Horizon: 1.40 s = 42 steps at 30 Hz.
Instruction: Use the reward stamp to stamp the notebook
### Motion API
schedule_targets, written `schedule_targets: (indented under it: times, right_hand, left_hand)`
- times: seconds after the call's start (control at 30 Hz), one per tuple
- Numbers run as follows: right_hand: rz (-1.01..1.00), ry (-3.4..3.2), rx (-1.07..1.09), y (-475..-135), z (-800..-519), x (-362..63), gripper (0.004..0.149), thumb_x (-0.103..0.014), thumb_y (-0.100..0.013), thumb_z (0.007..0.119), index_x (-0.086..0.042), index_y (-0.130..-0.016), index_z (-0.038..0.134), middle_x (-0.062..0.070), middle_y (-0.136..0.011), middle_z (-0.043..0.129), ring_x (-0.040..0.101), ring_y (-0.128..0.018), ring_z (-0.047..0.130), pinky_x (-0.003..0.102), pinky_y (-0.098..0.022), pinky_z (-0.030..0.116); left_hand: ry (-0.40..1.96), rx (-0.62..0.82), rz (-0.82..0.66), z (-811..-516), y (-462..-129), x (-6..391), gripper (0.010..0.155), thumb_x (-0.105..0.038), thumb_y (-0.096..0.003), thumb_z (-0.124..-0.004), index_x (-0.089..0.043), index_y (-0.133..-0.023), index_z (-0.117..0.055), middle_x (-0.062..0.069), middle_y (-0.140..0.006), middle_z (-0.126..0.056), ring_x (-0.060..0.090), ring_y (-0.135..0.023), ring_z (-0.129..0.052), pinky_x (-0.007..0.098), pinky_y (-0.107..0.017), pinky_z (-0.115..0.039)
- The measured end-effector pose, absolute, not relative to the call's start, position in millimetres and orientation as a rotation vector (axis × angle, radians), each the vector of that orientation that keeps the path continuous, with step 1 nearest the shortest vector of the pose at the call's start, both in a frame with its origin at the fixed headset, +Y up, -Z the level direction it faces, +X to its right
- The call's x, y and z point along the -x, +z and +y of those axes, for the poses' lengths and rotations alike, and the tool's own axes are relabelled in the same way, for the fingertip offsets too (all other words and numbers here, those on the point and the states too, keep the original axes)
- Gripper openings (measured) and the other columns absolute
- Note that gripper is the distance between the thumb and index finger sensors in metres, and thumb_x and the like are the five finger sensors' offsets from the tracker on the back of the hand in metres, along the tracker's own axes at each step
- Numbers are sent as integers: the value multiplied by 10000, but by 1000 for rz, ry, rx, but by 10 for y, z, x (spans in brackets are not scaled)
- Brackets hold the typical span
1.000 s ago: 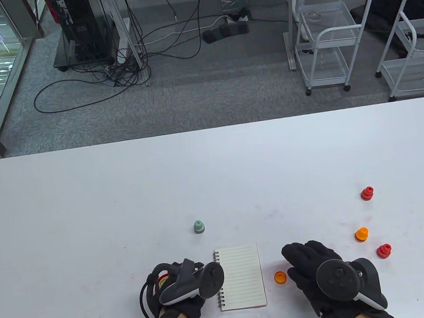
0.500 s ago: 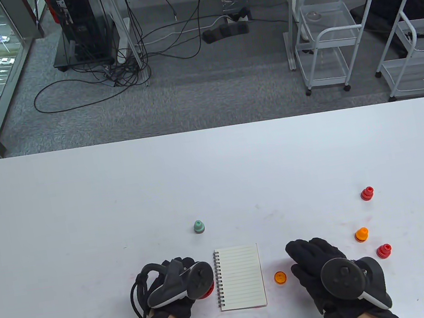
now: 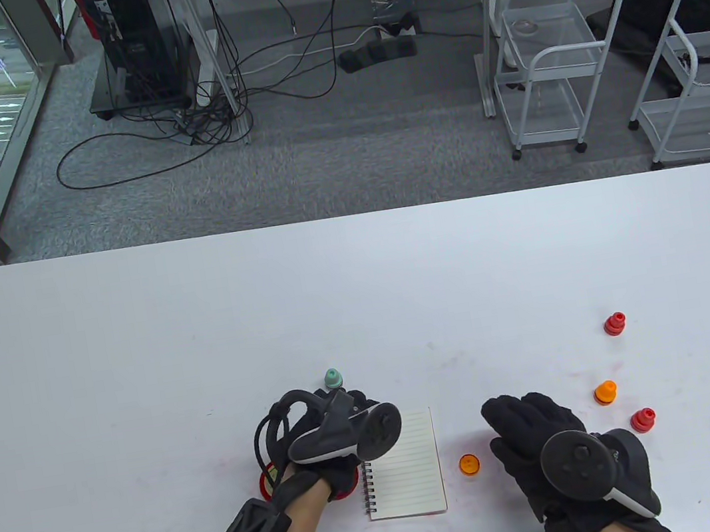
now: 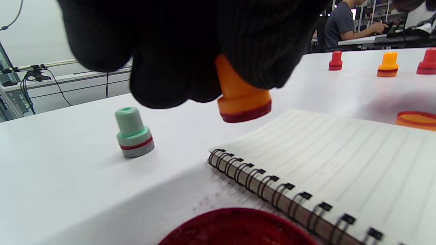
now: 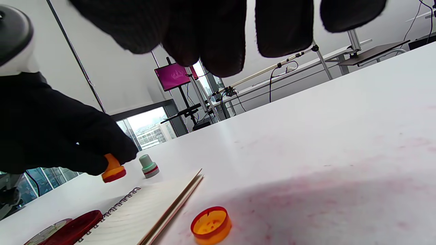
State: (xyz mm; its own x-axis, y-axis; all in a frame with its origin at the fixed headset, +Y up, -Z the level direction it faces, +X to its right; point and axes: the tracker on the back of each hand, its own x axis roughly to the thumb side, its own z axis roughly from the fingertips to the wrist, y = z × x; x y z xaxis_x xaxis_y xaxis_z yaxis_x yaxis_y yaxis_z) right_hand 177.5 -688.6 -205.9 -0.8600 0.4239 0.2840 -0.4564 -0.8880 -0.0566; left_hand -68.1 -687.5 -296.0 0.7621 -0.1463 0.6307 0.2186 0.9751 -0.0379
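Your left hand (image 3: 329,442) pinches the orange stamp (image 4: 240,95) by its neck, red face down, hovering above the notebook (image 3: 407,466) near its top spiral corner; bring it further over the lined page, keep the face flat, then press straight down. Right hand (image 3: 545,444) lies flat on the table (image 3: 201,317), fingers extended, holding nothing, orange cap (image 3: 469,465) just beside it. Table's white with pink ink smears; red ink pad (image 4: 235,228) sits by the spiral, cables and carts behind.
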Motion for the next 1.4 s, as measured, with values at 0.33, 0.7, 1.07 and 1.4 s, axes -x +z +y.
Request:
schedule_targets:
  times: [0.33,0.7,1.07,1.4]
  right_hand:
    - [-173,2630,-391,-2067,-6857,-1771,529,-376,-480,730,-202,-979,721,126,-1028,801,553,-909,709,736,-620,617]
    - [-165,2628,-441,-2053,-6845,-1726,525,-380,-482,726,-207,-978,723,118,-1029,802,550,-913,708,733,-619,623]
    - [-134,2634,-458,-2052,-6853,-1710,525,-381,-483,724,-208,-979,723,122,-1031,800,554,-914,706,735,-619,623]
    - [-117,2614,-483,-2038,-6832,-1727,520,-380,-483,722,-211,-975,725,114,-1030,801,551,-914,709,734,-620,625]
  left_hand:
    - [-314,140,-715,-7061,-3081,497,500,-314,-395,-892,-212,-885,-901,85,-831,-992,224,-622,-1039,438,-528,-881]
    - [-296,131,-726,-7139,-3092,440,473,-321,-377,-897,-244,-842,-926,48,-804,-1005,204,-602,-1045,418,-524,-889]
    - [-373,377,-691,-7081,-3403,192,447,-359,-279,-956,-291,-718,-1005,-7,-702,-1075,154,-523,-1103,364,-500,-947]
    - [-334,548,-618,-7110,-3626,160,456,-385,-250,-966,-310,-699,-1009,-25,-681,-1078,140,-511,-1100,354,-499,-945]
